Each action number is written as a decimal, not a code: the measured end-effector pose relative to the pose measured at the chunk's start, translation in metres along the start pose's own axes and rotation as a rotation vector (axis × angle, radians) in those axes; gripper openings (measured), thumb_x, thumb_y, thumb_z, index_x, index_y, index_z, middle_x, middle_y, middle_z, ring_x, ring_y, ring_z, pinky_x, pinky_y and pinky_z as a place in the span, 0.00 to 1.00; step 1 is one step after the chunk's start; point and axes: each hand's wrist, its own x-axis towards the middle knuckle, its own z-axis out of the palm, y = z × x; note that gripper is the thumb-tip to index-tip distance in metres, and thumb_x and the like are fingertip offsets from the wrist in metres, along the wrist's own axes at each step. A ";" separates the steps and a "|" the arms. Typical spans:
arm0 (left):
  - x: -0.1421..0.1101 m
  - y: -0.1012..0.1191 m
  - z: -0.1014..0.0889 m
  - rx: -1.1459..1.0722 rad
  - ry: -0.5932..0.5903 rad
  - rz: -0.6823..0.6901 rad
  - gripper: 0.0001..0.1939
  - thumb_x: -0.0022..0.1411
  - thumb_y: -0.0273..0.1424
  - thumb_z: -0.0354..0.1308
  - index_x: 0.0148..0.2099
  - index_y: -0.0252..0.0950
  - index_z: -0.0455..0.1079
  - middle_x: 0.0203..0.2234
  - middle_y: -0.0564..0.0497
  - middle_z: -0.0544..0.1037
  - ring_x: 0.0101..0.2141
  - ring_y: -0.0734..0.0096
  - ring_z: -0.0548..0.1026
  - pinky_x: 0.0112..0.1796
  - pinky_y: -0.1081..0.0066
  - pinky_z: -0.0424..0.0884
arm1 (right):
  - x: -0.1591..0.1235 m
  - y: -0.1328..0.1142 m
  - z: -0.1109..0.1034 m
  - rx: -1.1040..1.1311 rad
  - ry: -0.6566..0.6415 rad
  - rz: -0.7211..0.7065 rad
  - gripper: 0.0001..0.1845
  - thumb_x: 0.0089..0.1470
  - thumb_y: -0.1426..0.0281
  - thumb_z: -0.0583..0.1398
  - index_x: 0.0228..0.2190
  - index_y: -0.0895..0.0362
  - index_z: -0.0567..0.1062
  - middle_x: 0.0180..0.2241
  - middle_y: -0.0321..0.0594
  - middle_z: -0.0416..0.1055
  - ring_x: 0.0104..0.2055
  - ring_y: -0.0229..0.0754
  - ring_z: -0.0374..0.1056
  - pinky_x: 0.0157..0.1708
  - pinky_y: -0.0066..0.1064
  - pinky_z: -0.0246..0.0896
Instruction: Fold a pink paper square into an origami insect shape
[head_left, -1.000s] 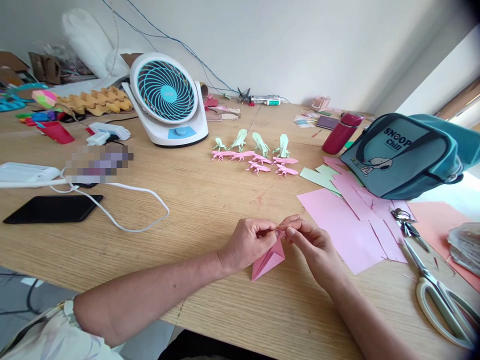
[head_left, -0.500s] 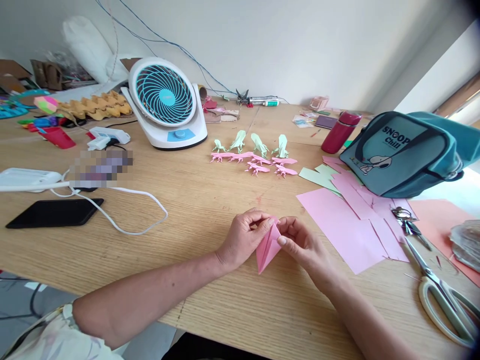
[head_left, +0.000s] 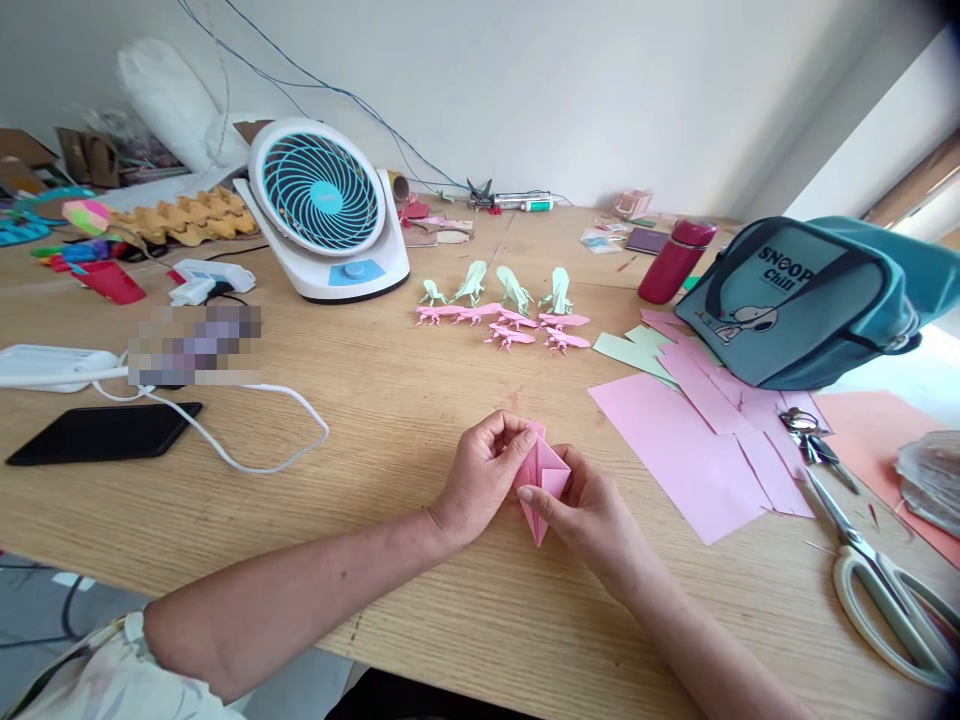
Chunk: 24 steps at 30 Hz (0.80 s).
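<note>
A folded piece of pink origami paper is between my two hands, its narrow point facing toward me. My left hand pinches its upper left edge between thumb and fingers. With the thumb lying across its front and the fingers behind, my right hand grips the lower right side. The fingers behind the paper are partly hidden. Beyond my hands stand several pink origami insects in rows, and behind them several pale green origami insects.
Pink paper sheets and green paper lie to the right. Scissors, keys, a teal bag and a red bottle are also there. On the left are a fan, a black phone and a white cable.
My right hand has shifted from the paper's top tip down to its lower right side. The folded paper has turned more upright, and its creased front shows more.
</note>
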 end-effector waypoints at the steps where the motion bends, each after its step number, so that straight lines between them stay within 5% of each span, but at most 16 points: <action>1: 0.000 -0.001 0.000 0.001 0.000 0.003 0.10 0.63 0.35 0.60 0.35 0.33 0.71 0.28 0.52 0.74 0.31 0.75 0.70 0.35 0.75 0.67 | 0.000 -0.001 0.000 0.002 -0.012 0.018 0.25 0.45 0.50 0.69 0.36 0.54 0.71 0.28 0.38 0.74 0.28 0.41 0.71 0.25 0.30 0.64; 7: 0.003 -0.004 -0.001 -0.029 -0.006 0.017 0.13 0.61 0.39 0.62 0.33 0.33 0.69 0.28 0.54 0.73 0.30 0.76 0.69 0.35 0.75 0.67 | 0.000 -0.006 -0.012 -0.153 0.058 0.044 0.28 0.52 0.43 0.60 0.24 0.57 0.71 0.17 0.34 0.66 0.18 0.33 0.56 0.20 0.28 0.49; 16: 0.004 -0.005 -0.006 -0.024 -0.071 0.042 0.13 0.59 0.38 0.64 0.32 0.33 0.70 0.27 0.54 0.73 0.30 0.75 0.70 0.35 0.74 0.67 | 0.001 -0.007 -0.020 -0.231 0.118 0.039 0.30 0.51 0.40 0.59 0.25 0.56 0.69 0.16 0.36 0.68 0.19 0.36 0.57 0.21 0.29 0.48; 21: 0.008 -0.003 -0.013 -0.143 -0.179 -0.062 0.21 0.65 0.47 0.56 0.34 0.32 0.75 0.30 0.49 0.77 0.33 0.73 0.72 0.35 0.74 0.66 | -0.003 -0.019 -0.030 -0.294 0.096 0.016 0.30 0.53 0.42 0.58 0.21 0.55 0.69 0.15 0.34 0.64 0.19 0.36 0.56 0.21 0.29 0.48; 24: 0.013 -0.003 -0.015 -0.309 -0.239 -0.236 0.20 0.59 0.46 0.63 0.31 0.32 0.74 0.28 0.50 0.77 0.30 0.77 0.71 0.31 0.77 0.64 | -0.004 -0.022 -0.035 -0.319 0.065 0.012 0.30 0.52 0.41 0.59 0.21 0.55 0.69 0.14 0.33 0.62 0.18 0.35 0.55 0.20 0.29 0.47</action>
